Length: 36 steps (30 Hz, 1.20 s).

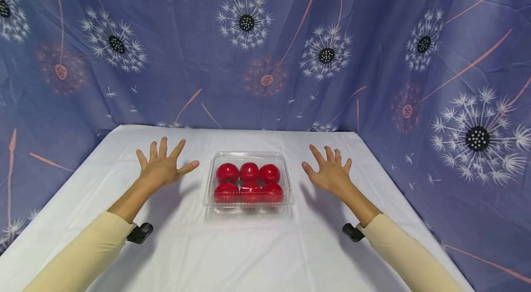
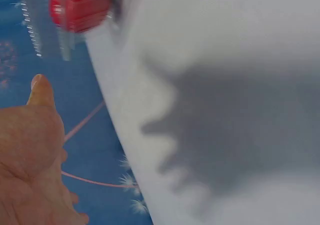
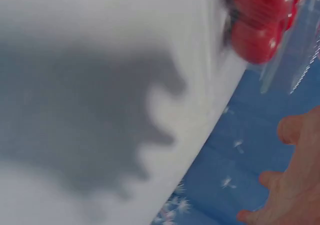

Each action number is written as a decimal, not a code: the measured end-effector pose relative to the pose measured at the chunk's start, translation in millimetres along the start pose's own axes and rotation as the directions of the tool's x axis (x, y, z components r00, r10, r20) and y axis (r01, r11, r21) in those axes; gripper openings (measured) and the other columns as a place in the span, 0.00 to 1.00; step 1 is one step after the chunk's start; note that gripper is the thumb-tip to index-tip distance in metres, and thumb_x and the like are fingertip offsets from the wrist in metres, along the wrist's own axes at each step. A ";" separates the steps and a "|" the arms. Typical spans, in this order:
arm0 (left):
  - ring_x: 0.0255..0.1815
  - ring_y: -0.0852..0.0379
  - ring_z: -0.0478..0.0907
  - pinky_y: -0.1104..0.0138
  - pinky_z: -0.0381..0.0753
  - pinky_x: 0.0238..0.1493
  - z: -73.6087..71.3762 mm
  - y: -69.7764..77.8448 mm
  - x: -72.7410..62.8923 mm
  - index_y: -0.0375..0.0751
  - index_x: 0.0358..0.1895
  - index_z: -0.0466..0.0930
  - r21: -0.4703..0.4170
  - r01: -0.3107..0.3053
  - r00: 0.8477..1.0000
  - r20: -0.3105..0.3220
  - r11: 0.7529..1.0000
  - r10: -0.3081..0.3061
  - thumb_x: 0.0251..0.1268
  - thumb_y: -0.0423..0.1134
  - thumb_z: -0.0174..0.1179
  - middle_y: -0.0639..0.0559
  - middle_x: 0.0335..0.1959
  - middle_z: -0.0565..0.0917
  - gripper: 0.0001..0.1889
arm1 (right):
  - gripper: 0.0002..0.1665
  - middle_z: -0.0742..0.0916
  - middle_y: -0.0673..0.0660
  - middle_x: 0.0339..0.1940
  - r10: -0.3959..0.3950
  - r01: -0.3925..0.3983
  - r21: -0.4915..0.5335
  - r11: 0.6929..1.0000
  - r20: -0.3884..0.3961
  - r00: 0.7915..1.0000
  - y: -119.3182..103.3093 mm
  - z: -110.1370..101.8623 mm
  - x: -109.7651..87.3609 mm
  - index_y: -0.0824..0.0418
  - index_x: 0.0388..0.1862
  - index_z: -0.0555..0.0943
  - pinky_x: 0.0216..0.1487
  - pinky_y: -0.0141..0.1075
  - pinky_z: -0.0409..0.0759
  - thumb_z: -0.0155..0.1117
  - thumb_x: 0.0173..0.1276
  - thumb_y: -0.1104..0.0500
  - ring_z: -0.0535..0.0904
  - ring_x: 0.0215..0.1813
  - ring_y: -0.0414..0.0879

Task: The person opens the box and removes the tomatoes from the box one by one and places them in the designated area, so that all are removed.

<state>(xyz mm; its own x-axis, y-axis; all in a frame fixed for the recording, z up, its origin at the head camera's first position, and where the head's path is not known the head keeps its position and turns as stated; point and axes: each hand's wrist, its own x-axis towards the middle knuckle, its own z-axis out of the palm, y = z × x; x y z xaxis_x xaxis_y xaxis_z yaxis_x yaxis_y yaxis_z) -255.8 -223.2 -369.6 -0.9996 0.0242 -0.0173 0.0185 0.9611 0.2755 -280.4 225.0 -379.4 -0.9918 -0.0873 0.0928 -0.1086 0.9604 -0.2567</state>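
A clear plastic clamshell box point(image 1: 249, 156) with several red tomatoes point(image 1: 249, 173) in two rows stands in the middle of the table. Its lid appears to lie over the tomatoes. To the left of the box, my left hand point(image 1: 162, 167) hovers above the cloth with fingers spread, holding nothing. My right hand point(image 1: 329, 172) is on the other side, also raised, its fingers apart and nothing in them. Neither hand touches the box. Both wrist views show part of the box with tomatoes point(image 2: 82, 7) and the hand's shadow on the cloth.
A white cloth point(image 1: 257, 255) covers the table. Behind it and along both sides hangs a blue curtain point(image 1: 182, 43) with dandelion prints. Each wrist carries a small black device point(image 1: 140, 233) below the cream sleeve point(image 1: 89, 250).
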 end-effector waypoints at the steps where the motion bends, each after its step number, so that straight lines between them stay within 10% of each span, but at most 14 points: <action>1: 0.78 0.20 0.27 0.24 0.18 0.67 -1.3 1.9 0.2 0.48 0.83 0.42 -0.008 -0.004 1.000 0.009 1.000 0.004 0.67 0.76 0.45 0.21 0.79 0.34 0.52 | 0.42 0.55 0.71 0.82 -0.010 0.010 0.006 1.000 -0.002 1.000 -3.3 -1.2 0.0 0.43 0.84 0.54 0.70 0.78 0.33 0.44 0.76 0.30 0.41 0.81 0.73; 12: 0.76 0.18 0.44 0.22 0.49 0.66 -10.2 27.0 5.5 0.46 0.84 0.36 -0.147 -0.111 0.989 0.076 0.983 0.123 0.73 0.73 0.38 0.19 0.78 0.41 0.48 | 0.42 0.61 0.68 0.80 -0.132 0.134 0.045 0.990 -0.054 0.990 -39.9 -4.6 -3.3 0.42 0.83 0.56 0.71 0.76 0.43 0.48 0.75 0.31 0.51 0.80 0.68; 16: 0.77 0.18 0.43 0.24 0.53 0.68 -6.7 32.1 8.5 0.43 0.83 0.31 -0.300 -0.155 0.974 0.111 0.941 0.196 0.77 0.68 0.37 0.19 0.78 0.41 0.46 | 0.43 0.62 0.67 0.80 -0.164 0.166 0.088 0.982 -0.033 0.986 -52.4 -2.3 -5.4 0.41 0.83 0.55 0.71 0.76 0.46 0.48 0.74 0.31 0.53 0.79 0.65; 26: 0.82 0.29 0.36 0.33 0.43 0.78 5.5 30.6 13.0 0.64 0.80 0.17 -0.801 0.010 0.938 0.215 0.599 0.272 0.79 0.63 0.42 0.38 0.83 0.28 0.44 | 0.41 0.66 0.65 0.78 -0.255 0.263 0.214 0.941 -0.065 0.965 -83.1 6.5 -14.3 0.38 0.82 0.57 0.73 0.71 0.49 0.56 0.73 0.36 0.57 0.80 0.61; 36: 0.70 0.34 0.72 0.46 0.73 0.71 24.6 16.1 13.7 0.60 0.82 0.25 -0.908 0.091 0.934 0.221 0.410 0.282 0.83 0.42 0.47 0.24 0.77 0.56 0.42 | 0.44 0.68 0.65 0.78 -0.293 0.296 0.251 0.922 -0.050 0.955 -103.3 13.9 -20.2 0.38 0.82 0.57 0.75 0.68 0.51 0.61 0.71 0.36 0.58 0.80 0.60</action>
<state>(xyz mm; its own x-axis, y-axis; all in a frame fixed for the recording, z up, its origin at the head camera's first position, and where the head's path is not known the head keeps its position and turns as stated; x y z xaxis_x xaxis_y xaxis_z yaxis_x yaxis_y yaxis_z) -268.7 -200.7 -389.0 -0.9229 0.3544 -0.1505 -0.1042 0.1466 0.9837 -250.0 123.9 -368.1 -0.9120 -0.3516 0.2115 -0.4102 0.7927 -0.4509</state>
